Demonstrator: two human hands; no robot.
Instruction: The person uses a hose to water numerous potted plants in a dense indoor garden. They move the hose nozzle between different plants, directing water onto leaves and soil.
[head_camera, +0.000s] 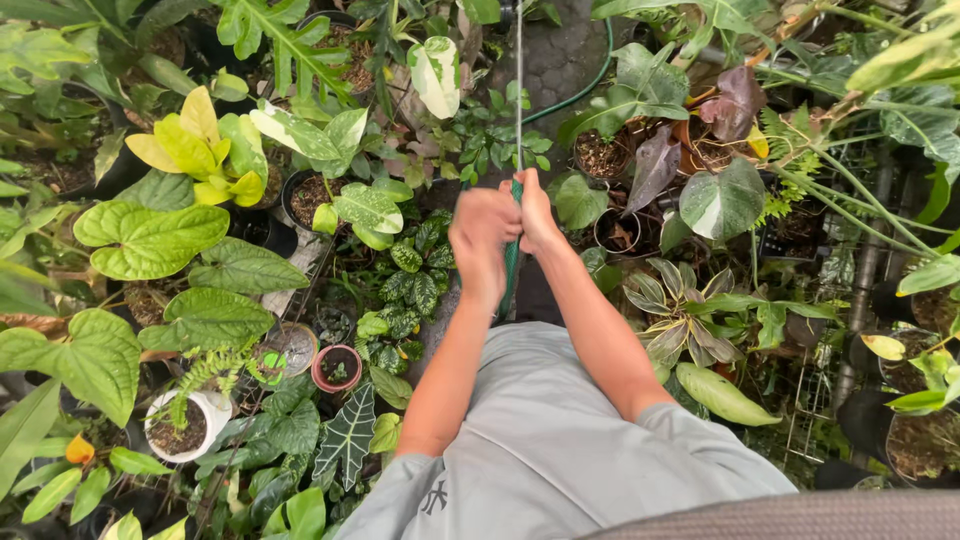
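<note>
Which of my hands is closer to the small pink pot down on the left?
Left. Your left hand is on the pink pot's side of the green hose; your right hand grips beyond it.

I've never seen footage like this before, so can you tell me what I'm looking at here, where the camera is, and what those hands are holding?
There is one picture, taken by a camera worn on a person's head and looking straight down. The grey cloth at the bottom is the person's own grey shirt, and the two bare arms reaching forward are theirs too. The left hand and right hand are closed together around a thin green hose, from which a fine stream of water runs ahead. Below is no table, just ground crowded with potted plants: a white pot and a small reddish pot on the left, big green leaves and a yellow-leaved plant.
</note>
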